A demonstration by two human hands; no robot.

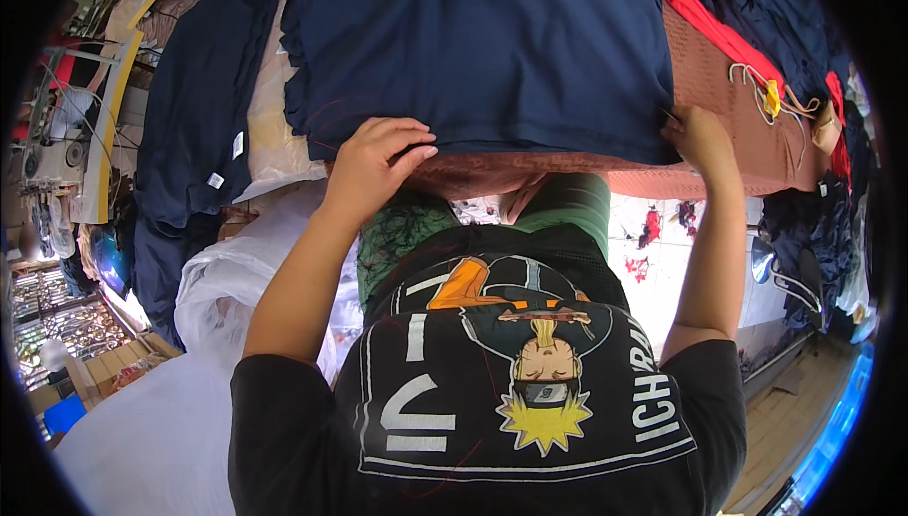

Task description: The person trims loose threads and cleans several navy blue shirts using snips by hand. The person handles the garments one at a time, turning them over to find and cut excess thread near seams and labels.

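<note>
Head view: A navy cloth (482, 43) lies on a brown-covered worktop (700, 62), directly in front of the person. The cloth is plain, dark and matte. Its broad surface is mostly flat, with soft, shallow creases running across it. The near edge is almost straight and lies close to the near side of the worktop, with brown cover showing below it. The left edge is uneven and rippled; the right edge is smoother and ends in a near corner. A thin red thread (326, 119) shows at the lower left of the cloth.

The left hand (372, 161) is at the near edge, left of centre. Its fingers are loosely curved, with a gap between thumb and forefinger. The right hand (702, 139) pinches the cloth at its near right corner, between thumb and fingers.

Left of the cloth hangs a second navy garment (194, 81) bearing small white tags (237, 144). Right of the cloth, a red strip (719, 29) runs diagonally across the worktop. Beside the strip are pale wire hooks (747, 71) with a yellow piece (773, 98). White translucent sheeting (151, 421) fills the lower left.
</note>
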